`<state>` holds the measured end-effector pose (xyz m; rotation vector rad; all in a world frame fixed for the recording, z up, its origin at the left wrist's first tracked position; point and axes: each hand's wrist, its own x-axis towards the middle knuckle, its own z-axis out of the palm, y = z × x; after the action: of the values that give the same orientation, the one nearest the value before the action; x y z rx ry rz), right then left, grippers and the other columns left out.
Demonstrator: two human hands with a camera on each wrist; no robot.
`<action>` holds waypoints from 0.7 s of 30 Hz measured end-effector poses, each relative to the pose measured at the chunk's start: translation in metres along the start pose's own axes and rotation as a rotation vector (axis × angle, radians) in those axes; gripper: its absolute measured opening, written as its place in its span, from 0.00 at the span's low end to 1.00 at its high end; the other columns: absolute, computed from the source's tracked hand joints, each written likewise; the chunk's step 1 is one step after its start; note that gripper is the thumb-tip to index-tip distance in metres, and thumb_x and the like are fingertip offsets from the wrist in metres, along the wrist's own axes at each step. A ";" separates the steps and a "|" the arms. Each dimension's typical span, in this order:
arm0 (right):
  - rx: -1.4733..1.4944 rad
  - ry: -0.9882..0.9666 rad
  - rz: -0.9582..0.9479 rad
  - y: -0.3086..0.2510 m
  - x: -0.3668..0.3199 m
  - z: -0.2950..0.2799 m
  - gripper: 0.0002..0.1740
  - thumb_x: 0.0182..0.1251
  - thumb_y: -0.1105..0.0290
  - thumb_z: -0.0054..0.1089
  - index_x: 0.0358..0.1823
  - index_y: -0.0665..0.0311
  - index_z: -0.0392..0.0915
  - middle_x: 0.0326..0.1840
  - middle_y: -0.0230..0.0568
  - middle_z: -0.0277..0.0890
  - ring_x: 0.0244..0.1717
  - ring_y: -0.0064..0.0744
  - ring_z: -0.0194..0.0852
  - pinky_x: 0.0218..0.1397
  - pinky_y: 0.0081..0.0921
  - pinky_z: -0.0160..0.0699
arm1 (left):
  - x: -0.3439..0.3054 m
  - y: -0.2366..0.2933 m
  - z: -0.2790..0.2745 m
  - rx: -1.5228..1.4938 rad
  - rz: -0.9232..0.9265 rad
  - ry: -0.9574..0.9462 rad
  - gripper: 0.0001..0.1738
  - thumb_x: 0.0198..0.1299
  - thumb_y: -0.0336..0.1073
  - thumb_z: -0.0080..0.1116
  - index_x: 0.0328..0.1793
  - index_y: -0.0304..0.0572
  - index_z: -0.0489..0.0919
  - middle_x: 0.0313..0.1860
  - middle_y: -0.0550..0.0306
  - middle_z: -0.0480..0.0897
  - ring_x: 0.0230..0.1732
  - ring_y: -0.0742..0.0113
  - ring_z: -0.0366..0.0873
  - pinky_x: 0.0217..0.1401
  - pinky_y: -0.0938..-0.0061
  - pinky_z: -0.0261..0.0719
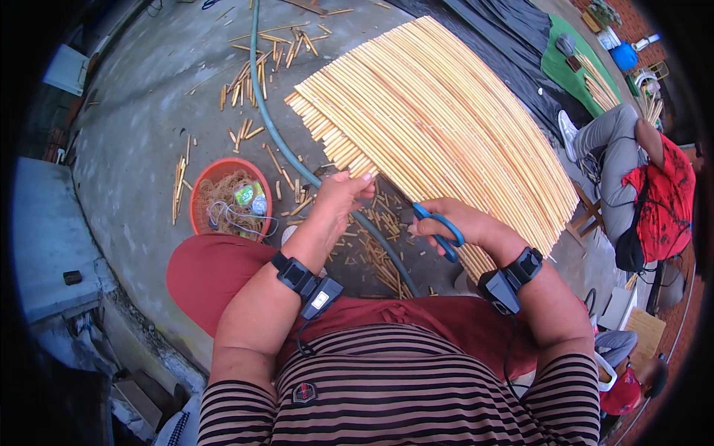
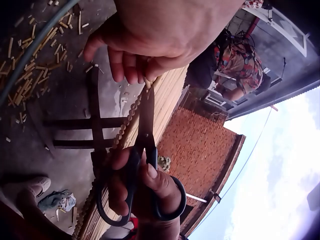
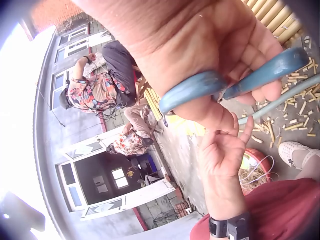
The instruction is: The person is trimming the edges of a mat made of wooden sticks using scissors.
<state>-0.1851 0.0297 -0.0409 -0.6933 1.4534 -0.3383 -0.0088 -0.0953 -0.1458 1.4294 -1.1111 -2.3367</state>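
Note:
A large mat of pale reed sticks (image 1: 439,111) spreads in front of me in the head view, its near edge by both hands. My left hand (image 1: 343,199) is at the mat's left corner, thumb and fingertips pinching a small tan piece (image 2: 148,80) at the edge. I cannot tell what that piece is. My right hand (image 1: 476,225) holds scissors (image 2: 146,120) with blue handles, fingers through the loops. The blade tips point up to the left fingertips, right at the pinched piece, and look nearly closed.
An orange basket (image 1: 195,215) with tangled twine stands at left. A green hose (image 1: 279,141) crosses the concrete floor among cut reed pieces (image 1: 383,267). Dark frame bars (image 2: 95,122) stand under the mat. At right sits a person in red (image 1: 662,193); black sheeting (image 1: 513,48) lies behind.

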 end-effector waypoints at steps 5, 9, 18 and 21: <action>-0.041 0.046 0.019 0.000 0.003 -0.001 0.12 0.62 0.62 0.61 0.32 0.64 0.73 0.16 0.30 0.69 0.14 0.20 0.71 0.17 0.16 0.68 | -0.001 0.000 0.002 -0.014 0.006 0.003 0.09 0.59 0.43 0.61 0.37 0.47 0.79 0.32 0.63 0.81 0.37 0.71 0.77 0.51 0.65 0.65; -0.042 0.074 0.019 0.004 0.005 0.000 0.10 0.60 0.66 0.62 0.31 0.64 0.73 0.15 0.29 0.68 0.13 0.19 0.70 0.15 0.16 0.67 | -0.001 0.002 0.004 0.002 0.002 0.013 0.08 0.61 0.41 0.60 0.37 0.47 0.79 0.31 0.63 0.80 0.35 0.73 0.77 0.44 0.73 0.70; -0.038 0.054 0.002 0.008 0.004 0.003 0.09 0.61 0.66 0.60 0.33 0.63 0.73 0.16 0.29 0.68 0.14 0.19 0.69 0.16 0.15 0.67 | 0.001 0.003 0.000 0.001 0.003 -0.003 0.08 0.61 0.41 0.60 0.38 0.46 0.78 0.32 0.63 0.81 0.35 0.72 0.77 0.45 0.73 0.71; 0.064 -0.039 0.008 0.011 0.003 0.000 0.11 0.62 0.63 0.58 0.36 0.64 0.72 0.19 0.29 0.70 0.16 0.19 0.71 0.19 0.15 0.68 | -0.002 0.005 0.003 -0.001 0.006 0.007 0.08 0.60 0.41 0.60 0.38 0.46 0.77 0.32 0.62 0.81 0.35 0.72 0.77 0.44 0.73 0.71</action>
<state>-0.1870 0.0358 -0.0499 -0.6391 1.4020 -0.3617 -0.0111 -0.0966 -0.1401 1.4312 -1.1106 -2.3262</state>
